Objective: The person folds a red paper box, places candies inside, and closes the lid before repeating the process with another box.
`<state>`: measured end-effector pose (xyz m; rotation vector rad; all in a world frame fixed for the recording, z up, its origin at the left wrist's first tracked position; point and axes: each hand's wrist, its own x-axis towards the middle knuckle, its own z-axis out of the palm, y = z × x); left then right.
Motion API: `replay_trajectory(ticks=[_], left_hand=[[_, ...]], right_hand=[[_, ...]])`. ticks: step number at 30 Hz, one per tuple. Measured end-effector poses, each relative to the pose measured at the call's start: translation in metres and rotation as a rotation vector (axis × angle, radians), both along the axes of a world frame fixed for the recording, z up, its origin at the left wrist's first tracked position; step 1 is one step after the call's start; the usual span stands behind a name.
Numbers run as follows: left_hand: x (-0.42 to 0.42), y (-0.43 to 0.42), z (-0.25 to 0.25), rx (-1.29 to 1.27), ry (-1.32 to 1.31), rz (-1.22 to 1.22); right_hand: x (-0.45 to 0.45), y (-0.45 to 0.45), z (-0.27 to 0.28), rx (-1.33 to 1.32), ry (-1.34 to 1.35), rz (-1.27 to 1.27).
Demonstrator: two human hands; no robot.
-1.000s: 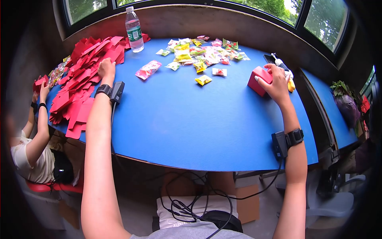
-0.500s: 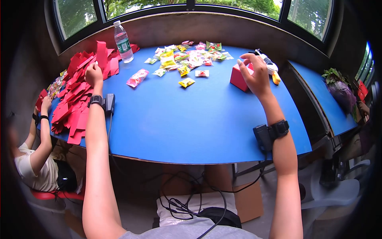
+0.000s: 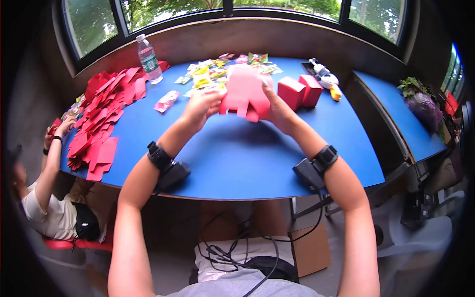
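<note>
A red card piece [image 3: 245,91] with flaps along its lower edge is held up above the middle of the blue table. My left hand [image 3: 202,106] grips its left side, and my right hand [image 3: 281,110] grips its right side with the thumb on top. Just right of my right hand stand two red boxes [image 3: 291,92], side by side. Wrapped candies [image 3: 203,76] lie behind the card, partly hidden by it. One pink packet [image 3: 166,101] lies left of my left hand. A large heap of red card pieces [image 3: 99,109] covers the table's left side.
A water bottle [image 3: 149,60] stands behind the heap. A white and yellow object [image 3: 324,76] lies at the back right. At the far left, a co-worker's hands [image 3: 64,126] hold something red. A second blue table [image 3: 396,119] with a wrapped plant [image 3: 423,106] is on the right.
My left hand has brought a red card piece from the heap to the middle. My right hand has left the red boxes, moved left and taken hold of the card.
</note>
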<state>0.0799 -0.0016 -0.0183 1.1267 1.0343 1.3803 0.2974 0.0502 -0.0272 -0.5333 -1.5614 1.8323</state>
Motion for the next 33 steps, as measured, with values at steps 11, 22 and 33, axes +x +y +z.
replay_trajectory(ticks=[11, 22, 33], left_hand=[[0.025, -0.028, -0.018, 0.142, 0.574, -0.275], [0.006, -0.021, -0.019, 0.698, 1.281, 0.21], [0.02, -0.033, 0.003, 1.006, 1.097, -0.057]], right_hand=[[-0.001, -0.018, 0.008, -0.166, -0.011, 0.1], [0.0, -0.018, 0.012, -0.195, 0.135, 0.038], [-0.005, -0.026, 0.009, -0.026, -0.215, 0.089]])
